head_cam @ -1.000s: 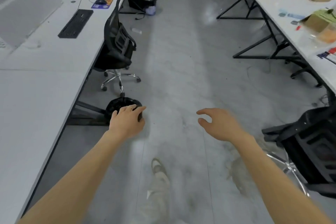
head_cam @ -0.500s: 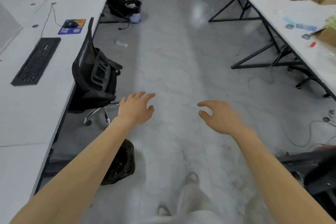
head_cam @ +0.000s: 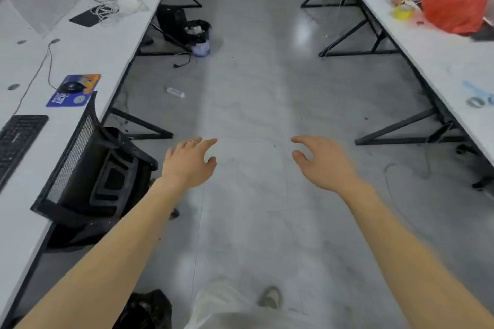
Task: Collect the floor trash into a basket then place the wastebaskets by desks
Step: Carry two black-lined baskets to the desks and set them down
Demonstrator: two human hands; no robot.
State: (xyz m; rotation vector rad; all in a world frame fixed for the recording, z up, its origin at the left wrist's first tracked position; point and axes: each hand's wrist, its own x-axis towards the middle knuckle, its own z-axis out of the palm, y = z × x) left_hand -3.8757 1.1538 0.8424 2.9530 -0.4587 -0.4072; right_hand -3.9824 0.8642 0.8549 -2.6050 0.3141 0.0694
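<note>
both hands are out in front over the aisle floor, holding nothing. left hand [head_cam: 188, 163] has its fingers loose and a bit spread, with a ring on one of them. right hand [head_cam: 323, 163] is relaxed too, thumb apart from the fingers, touching nothing.

the black-bagged wastebasket [head_cam: 145, 310] sits at 7 o'clock in the view, near the left desk [head_cam: 80, 43]. the left forearm covers part of it and the bottom edge cuts off the rest, so can't see what's inside. a second wastebasket [head_cam: 199, 35] stands up at 11 o'clock by a desk leg, with something pale in it that's too small to make out.

a small white piece of trash [head_cam: 175, 92] lies on the floor at 11 o'clock from the left hand, well apart from both baskets. no idea what it is.

the black mesh chair [head_cam: 93, 173] is at 9 o'clock, with most of its base hidden behind the forearm. the keyboard [head_cam: 18, 139] is cut off by the left edge. there's a red bag [head_cam: 457, 1] on the right desk [head_cam: 441, 61] at 1 o'clock, with blurry clutter around it. one shoe [head_cam: 271, 298] shows at 6 o'clock.
</note>
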